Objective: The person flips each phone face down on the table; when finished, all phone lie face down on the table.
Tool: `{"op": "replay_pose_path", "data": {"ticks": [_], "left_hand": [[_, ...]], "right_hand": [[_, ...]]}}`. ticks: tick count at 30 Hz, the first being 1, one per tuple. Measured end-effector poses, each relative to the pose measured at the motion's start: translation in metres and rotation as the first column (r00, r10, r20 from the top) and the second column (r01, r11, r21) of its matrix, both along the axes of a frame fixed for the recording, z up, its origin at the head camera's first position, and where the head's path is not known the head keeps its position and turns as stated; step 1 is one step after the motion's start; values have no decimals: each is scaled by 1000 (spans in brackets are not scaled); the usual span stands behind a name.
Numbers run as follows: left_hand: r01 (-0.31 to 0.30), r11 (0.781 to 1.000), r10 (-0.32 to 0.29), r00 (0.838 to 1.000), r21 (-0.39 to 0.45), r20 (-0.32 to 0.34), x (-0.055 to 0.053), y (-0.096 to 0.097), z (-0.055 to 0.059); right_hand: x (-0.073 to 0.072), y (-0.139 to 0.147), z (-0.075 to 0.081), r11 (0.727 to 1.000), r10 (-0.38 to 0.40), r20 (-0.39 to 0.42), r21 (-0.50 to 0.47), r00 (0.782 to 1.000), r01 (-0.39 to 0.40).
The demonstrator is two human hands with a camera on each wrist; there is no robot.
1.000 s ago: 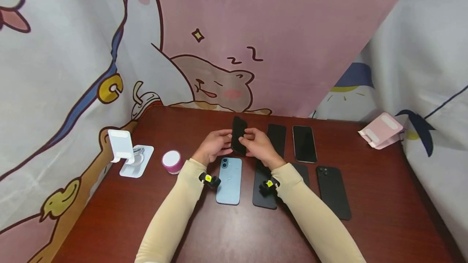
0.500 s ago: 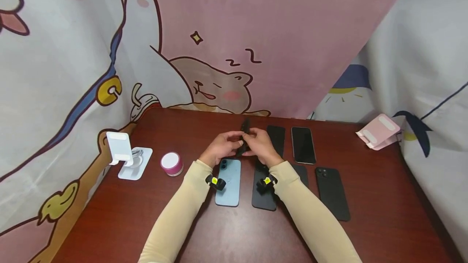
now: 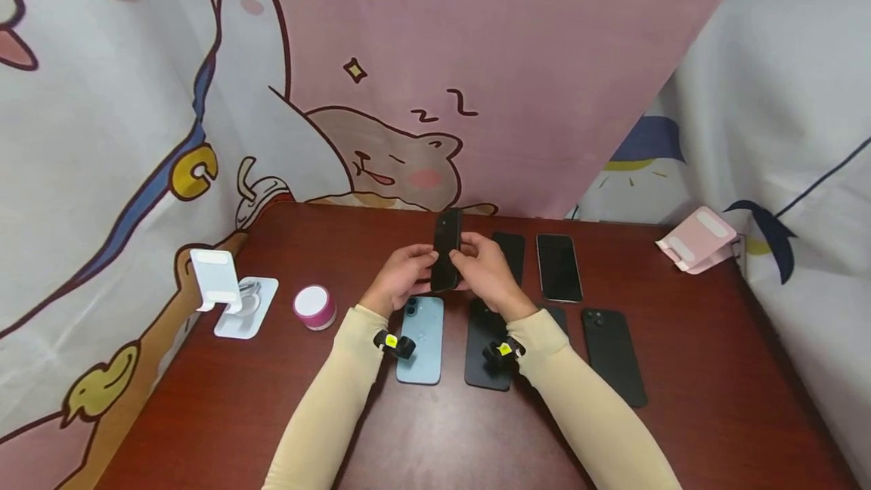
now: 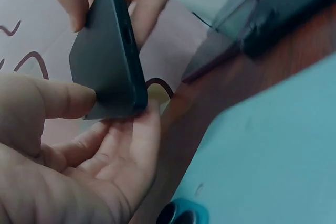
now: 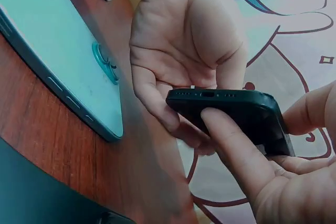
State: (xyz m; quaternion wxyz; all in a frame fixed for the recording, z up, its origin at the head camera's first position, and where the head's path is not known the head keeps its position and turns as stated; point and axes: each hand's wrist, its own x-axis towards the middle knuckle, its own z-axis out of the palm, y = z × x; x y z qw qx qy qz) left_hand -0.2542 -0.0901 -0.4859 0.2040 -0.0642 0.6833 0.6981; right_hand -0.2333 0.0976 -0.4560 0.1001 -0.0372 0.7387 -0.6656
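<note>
Both hands hold a dark smartphone [image 3: 446, 244] upright above the table, behind a light blue phone [image 3: 422, 346]. My left hand [image 3: 400, 275] pinches one side, its thumb on the phone's flat face and its fingers behind in the left wrist view. From the other side my right hand [image 3: 486, 272] grips it, with its thumb [image 5: 228, 132] pressed on the face. The charging-port edge of the smartphone [image 5: 210, 95] shows in the right wrist view. Below my right wrist lies a dark phone [image 3: 486, 365], partly hidden by the wrist camera.
On the right lie a black phone [image 3: 615, 358], a phone with a light rim [image 3: 559, 268] and another dark phone [image 3: 510, 252]. A pink stand [image 3: 698, 239] is at far right. On the left are a white stand [image 3: 216, 278] and a pink-and-white jar [image 3: 314, 308].
The held smartphone turned edge-on half a second ago, with the hands drawn together around it. Now its broad face shows again, and the hands have spread slightly apart.
</note>
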Motion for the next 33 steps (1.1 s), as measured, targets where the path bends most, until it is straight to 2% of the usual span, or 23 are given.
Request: {"op": "replay_pose_path", "data": {"ticks": [3,13,19,26,30,33], "left_hand": [[-22,1000,22,1000,20,-4,0,1,-2],[-58,996,53,996,-61,-74,-1,3,-4],[-51,987,36,995,-155,-95,-2,9,-3],[-80,965,55,993,-249,-107,1,14,2],[-88,964,65,993,-253,-98,4,15,4],[-106,970,86,991,-219,-100,5,15,4]], "right_hand": [[1,1,0,1000,9,-16,-13,1000,-9],[-13,16,-17,997,-56,6,46,998,55],[-13,18,-26,993,-76,66,101,995,69],[-11,14,-31,985,-78,51,160,996,69],[-7,13,-29,970,-67,37,236,997,56],[-6,13,-27,959,-42,25,282,999,34]]}}
